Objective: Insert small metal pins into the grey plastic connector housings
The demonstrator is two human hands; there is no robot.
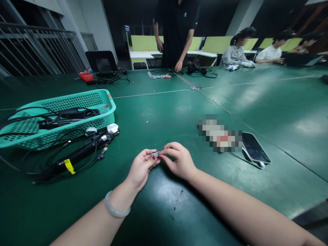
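Observation:
Between my two hands, over the green table (143,118), is a small grey-blue piece (155,154) that is too small to name. My left hand (141,167) is closed in a pinch around it, thumb and fingertips meeting at the piece. From the other side my right hand (179,160) comes in, its thumb and fingertips pinched together at the piece's right end. Whether a second part sits between the right fingertips is hidden. A pale bangle (112,206) circles my left wrist.
A turquoise basket (102,120) with black devices and cables stands at left. In front lies a black cabled device (77,152). A phone (256,147) with a white cable is at right, beside a blurred-out object (220,135). Across the table stands a person (176,34); several others sit at right.

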